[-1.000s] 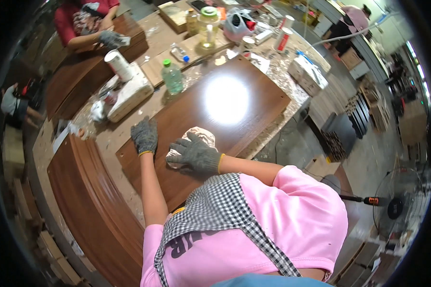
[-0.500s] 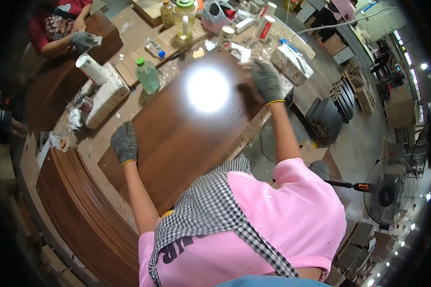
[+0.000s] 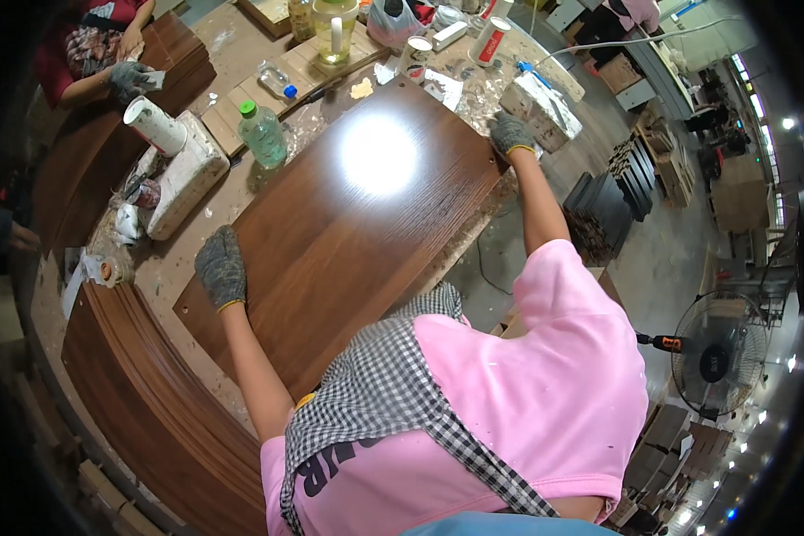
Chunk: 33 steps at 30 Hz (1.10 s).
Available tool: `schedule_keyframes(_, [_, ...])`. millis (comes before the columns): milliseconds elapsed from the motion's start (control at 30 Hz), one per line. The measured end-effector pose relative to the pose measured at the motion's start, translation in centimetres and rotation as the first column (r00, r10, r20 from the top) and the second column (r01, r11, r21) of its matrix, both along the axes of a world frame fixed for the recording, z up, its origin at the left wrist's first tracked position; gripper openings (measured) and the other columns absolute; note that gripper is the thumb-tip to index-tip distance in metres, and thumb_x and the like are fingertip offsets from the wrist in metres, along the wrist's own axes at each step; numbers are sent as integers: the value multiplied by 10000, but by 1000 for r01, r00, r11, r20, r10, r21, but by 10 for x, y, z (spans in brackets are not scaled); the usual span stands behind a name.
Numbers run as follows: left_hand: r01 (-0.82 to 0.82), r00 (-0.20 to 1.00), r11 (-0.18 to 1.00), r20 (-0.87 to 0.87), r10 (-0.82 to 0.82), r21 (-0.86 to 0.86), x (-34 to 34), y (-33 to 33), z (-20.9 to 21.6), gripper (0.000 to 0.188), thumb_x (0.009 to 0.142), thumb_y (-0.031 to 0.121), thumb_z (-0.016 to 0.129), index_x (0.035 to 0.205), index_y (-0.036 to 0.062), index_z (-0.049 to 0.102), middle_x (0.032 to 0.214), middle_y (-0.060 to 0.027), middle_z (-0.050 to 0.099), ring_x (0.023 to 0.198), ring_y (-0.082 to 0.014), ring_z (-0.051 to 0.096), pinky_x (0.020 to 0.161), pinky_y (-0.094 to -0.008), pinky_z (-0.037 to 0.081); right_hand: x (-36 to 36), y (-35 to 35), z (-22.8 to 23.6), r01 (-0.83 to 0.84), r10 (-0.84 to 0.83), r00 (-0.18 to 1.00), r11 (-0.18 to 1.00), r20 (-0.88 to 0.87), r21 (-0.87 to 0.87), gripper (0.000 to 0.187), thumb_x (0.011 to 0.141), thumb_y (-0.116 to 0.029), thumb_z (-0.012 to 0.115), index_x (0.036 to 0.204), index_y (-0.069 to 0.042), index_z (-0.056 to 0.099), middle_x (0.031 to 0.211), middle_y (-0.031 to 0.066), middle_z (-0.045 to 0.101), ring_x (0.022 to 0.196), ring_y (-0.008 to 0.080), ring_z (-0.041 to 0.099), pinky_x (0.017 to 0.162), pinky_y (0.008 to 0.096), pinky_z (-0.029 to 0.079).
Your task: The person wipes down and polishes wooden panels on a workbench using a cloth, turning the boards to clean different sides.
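A dark brown wood-grain panel (image 3: 330, 259) lies slantwise on the worktable before me, with a bright glare on its far half. My left hand (image 3: 221, 271), in a grey knitted glove, is closed at the panel's left end, fingers along the edge. At the far right end my right hand (image 3: 513, 136), gloved alike, is closed over the edge; its fingertips are partly hidden. Just beyond that hand is a paint-spattered whitish block (image 3: 538, 114) with a blue-handled tool on it.
A green-capped bottle (image 3: 262, 136) and paper cups (image 3: 489, 43) stand beyond the panel. Stacked brown panels (image 3: 143, 393) lie at left. Far left, a gloved co-worker's hand (image 3: 132, 80) holds a pale pad over other panels. A fan (image 3: 717, 355) stands at right.
My right hand has moved from over the panel's far right part outward to its end edge. My left hand stays at the left end. The view has shifted slightly.
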<state>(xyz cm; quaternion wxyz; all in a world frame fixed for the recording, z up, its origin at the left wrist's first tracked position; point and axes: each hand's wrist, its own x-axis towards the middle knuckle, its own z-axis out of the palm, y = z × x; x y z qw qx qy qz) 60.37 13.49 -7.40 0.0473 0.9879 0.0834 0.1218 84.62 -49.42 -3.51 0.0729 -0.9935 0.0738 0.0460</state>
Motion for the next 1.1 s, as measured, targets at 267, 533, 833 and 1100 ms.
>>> schedule_keyframes(267, [-22, 999, 996, -28, 25, 84, -7, 6, -5, 294, 974, 156, 476, 1114, 71, 721, 1101, -154, 720, 972, -335, 687, 871, -449, 537, -139, 306, 101, -817, 755, 549, 395, 357, 421, 367, 884, -261, 625, 1223, -121, 642, 1291, 127, 622, 1193, 313, 598, 1037, 445, 462])
schedule_keyframes(533, [17, 996, 997, 86, -24, 77, -6, 5, -1, 282, 985, 171, 491, 1107, 59, 718, 1073, -162, 718, 953, -347, 682, 888, -447, 531, -28, 284, 11, -645, 648, 750, 761, 131, -67, 410, 933, -370, 598, 1339, -316, 625, 1413, 115, 546, 1246, 367, 544, 1062, 545, 416])
schedule_keyframes(833, [-102, 966, 995, -240, 98, -4, -1, -9, 30, 333, 1001, 186, 456, 1186, 46, 694, 1166, -189, 690, 1031, -346, 655, 943, -450, 508, 54, 214, 109, -434, 296, 855, 858, 426, 276, 466, 969, -438, 615, 1249, -71, 680, 1148, 248, 691, 1054, 413, 672, 918, 479, 516])
schedule_keyframes(1100, [-121, 955, 992, 268, 129, -46, -33, -11, 27, 293, 990, 227, 547, 1205, 90, 690, 1161, -163, 695, 1108, -322, 630, 1014, -459, 460, 33, 441, 64, -893, 812, 423, 449, 401, 33, 622, 870, -500, 708, 1351, -131, 573, 1252, 200, 650, 1127, 370, 639, 974, 498, 504])
